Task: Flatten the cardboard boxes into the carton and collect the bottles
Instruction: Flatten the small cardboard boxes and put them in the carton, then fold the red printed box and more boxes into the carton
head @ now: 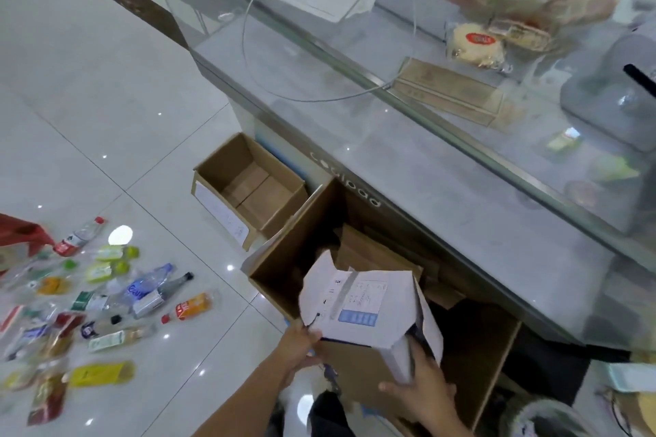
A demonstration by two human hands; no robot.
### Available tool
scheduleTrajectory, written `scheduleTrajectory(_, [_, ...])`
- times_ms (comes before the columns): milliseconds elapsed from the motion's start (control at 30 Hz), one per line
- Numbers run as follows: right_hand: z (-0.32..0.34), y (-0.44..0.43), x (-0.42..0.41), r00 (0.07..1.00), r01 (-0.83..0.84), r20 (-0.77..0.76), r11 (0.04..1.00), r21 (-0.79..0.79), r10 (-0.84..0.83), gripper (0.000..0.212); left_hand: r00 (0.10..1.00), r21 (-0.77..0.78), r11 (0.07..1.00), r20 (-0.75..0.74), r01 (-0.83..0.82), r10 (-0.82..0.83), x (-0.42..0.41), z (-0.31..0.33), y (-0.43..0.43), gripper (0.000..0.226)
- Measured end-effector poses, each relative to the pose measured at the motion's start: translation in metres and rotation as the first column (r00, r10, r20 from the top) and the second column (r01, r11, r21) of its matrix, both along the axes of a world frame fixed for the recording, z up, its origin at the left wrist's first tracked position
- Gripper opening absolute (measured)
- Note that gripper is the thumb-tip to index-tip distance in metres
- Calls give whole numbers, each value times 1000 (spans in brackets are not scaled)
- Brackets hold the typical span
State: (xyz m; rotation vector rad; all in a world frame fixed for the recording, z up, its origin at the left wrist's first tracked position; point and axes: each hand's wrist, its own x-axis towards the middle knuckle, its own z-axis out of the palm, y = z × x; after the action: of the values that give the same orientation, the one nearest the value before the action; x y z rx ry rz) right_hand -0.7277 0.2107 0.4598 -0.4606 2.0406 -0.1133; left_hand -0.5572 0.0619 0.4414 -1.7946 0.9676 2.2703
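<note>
Left hand [301, 342] and right hand [422, 387] both grip a white box [365, 309] above the big carton [284, 270]; bottles [106, 294] litter the floor [106, 82].

My white tiled floor [106, 99] carries a scatter of plastic bottles [106, 294], a small open cardboard box [248, 184] and the large open carton [372, 294] beside the glass desk [443, 170].

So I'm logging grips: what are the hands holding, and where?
Both hold the white box over the carton: left hand at its lower-left corner, right hand under its right end.
</note>
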Motion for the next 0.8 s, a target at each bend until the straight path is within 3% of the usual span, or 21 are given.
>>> scheduleTrajectory(67, [2,-22,3,988,-70,-138,997,27,73,106,996,-42,996,43,-77,79,-13,-1,-4,39])
scheduleTrajectory(167, [-1,-59,6,945,-155,-280,985,77,170,102,984,-108,994,173,-19,38,-26,-4,-13,67])
scheduleTrajectory(300, [-16,-96,24,969,-169,-158,976,136,190,107,974,-101,993,214,-58,79,-17,3,-16,66])
scheduleTrajectory(367, [-21,-105,43,946,-283,-116,946,160,302,101,972,-115,990,209,-88,110,8,6,-18,57])
scheduleTrajectory(500, [-12,-129,101,823,-531,-147,836,140,548,84,925,-159,970,306,-184,225,96,1,-27,58])
scheduleTrajectory(633, [2,-170,179,634,-747,-231,662,65,738,69,839,-236,928,405,-289,364,212,8,-29,51])
scheduleTrajectory(800, [10,-221,317,394,-918,-185,395,-34,900,65,728,-268,863,463,-429,506,363,24,-3,35])
